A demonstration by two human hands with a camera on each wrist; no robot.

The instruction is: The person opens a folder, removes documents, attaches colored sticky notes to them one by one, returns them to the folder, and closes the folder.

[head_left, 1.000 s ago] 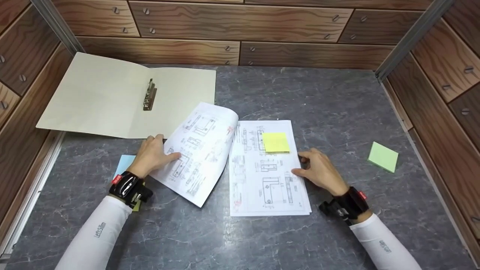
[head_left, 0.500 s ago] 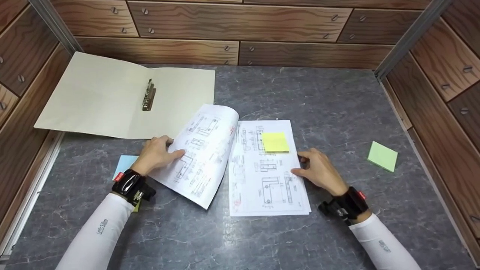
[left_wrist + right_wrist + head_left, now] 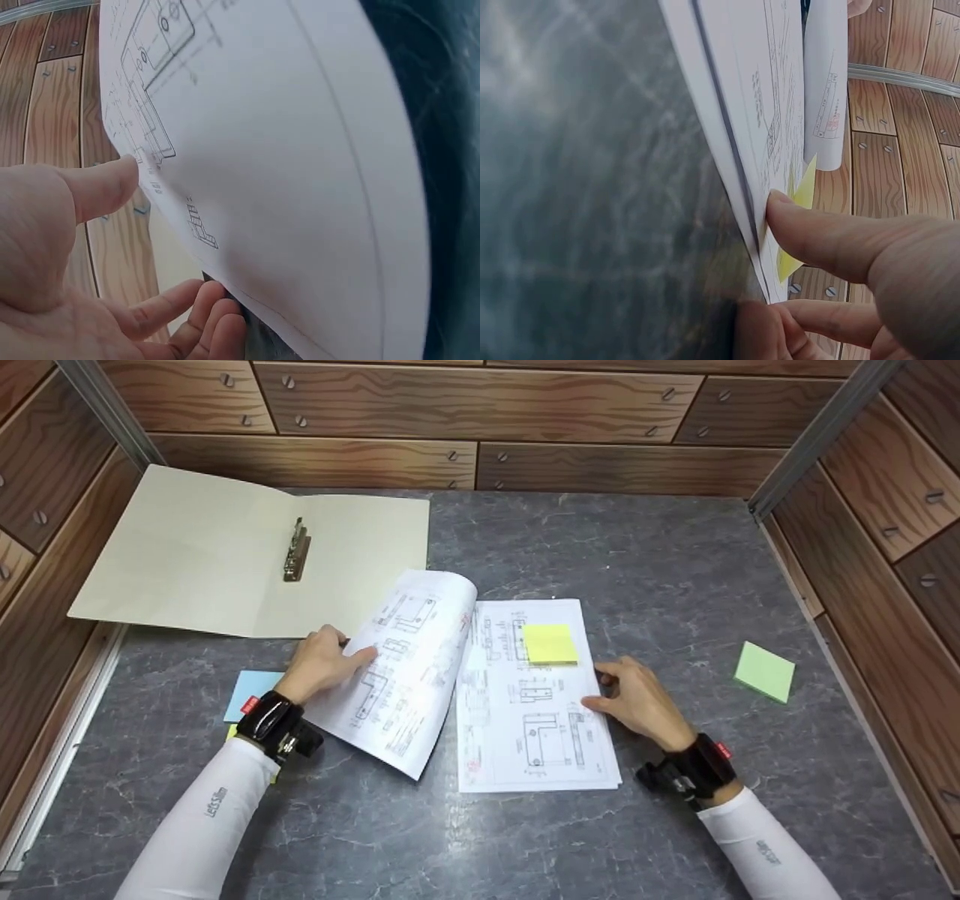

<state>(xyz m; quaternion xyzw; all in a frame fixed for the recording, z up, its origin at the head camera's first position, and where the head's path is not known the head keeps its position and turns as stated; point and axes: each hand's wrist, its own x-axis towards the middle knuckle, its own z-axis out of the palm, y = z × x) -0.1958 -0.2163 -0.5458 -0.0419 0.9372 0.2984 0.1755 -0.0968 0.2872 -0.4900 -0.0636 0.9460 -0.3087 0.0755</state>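
Observation:
A stack of printed technical drawings (image 3: 499,750) lies mid-table, a yellow sticky-note pad (image 3: 551,643) on top. One turned sheet (image 3: 420,675) curves up and over to the left of the stack, its drawing facing up. My left hand (image 3: 319,664) holds it at its left edge, thumb on the printed face, fingers curled at the edge; how far they reach beneath is hidden. The left wrist view shows this thumb (image 3: 105,187) against the paper. My right hand (image 3: 641,701) pinches the stack's right edge, thumb (image 3: 817,236) on top and fingers below, as the right wrist view shows.
An open cream folder (image 3: 195,547) with a metal clip (image 3: 297,551) lies at the back left, its near edge close to my left hand. A blue note pad (image 3: 251,691) and a partly hidden yellow one sit by the left wrist. A green pad (image 3: 765,671) lies far right.
My left hand has shifted a little to the right, and the turned sheet's near corner has moved right with it. More of the blue pad shows. The right hand stays put.

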